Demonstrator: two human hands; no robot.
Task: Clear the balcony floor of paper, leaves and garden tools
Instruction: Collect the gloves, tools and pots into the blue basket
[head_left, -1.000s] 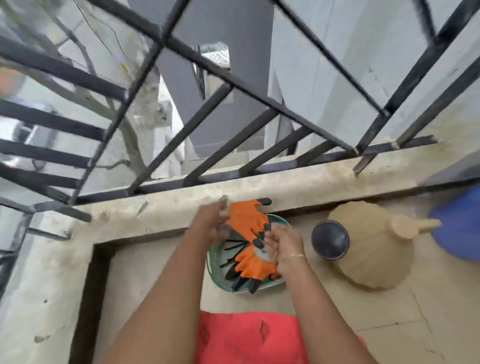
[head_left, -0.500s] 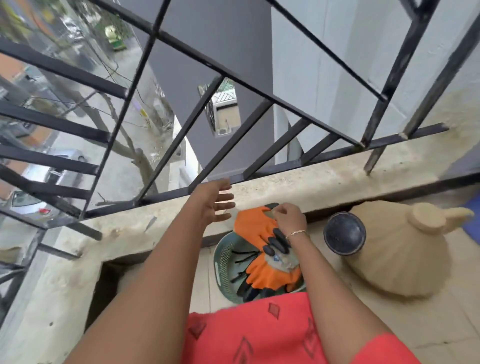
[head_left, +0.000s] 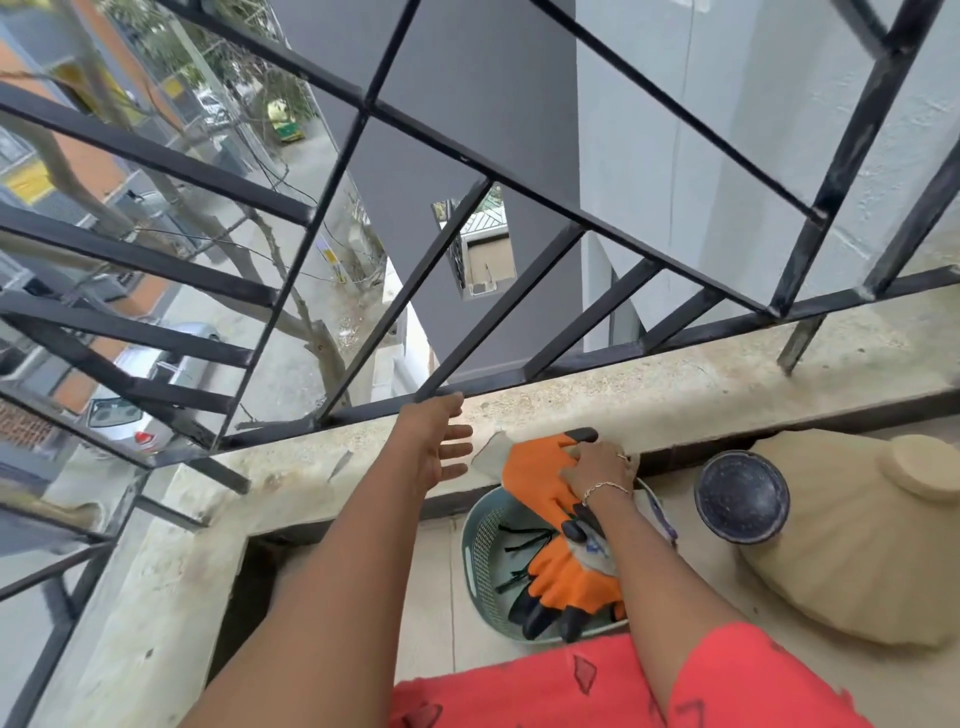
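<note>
A pair of orange garden gloves (head_left: 540, 483) with black fingertips drapes from the concrete ledge (head_left: 675, 395) down into a round green perforated basket (head_left: 480, 551) on the balcony floor. My right hand (head_left: 597, 467) grips the upper glove at the ledge's edge, fingers curled over it. My left hand (head_left: 439, 447) hovers over the ledge to the left of the gloves, fingers spread and holding nothing. A pale flat scrap (head_left: 491, 454) lies on the ledge between the two hands. Thin black strips lie inside the basket.
A tan clay pot (head_left: 857, 551) lies on its side right of the basket, with a dark round lid (head_left: 742, 498) at its mouth. Black metal railing (head_left: 467, 374) rises from the ledge, with a street drop beyond. A dark gap (head_left: 254, 587) runs under the ledge at left.
My left hand let go of the gloves and moved up to the ledge, fingers spread. My right hand carried the upper glove up against the ledge's edge.
</note>
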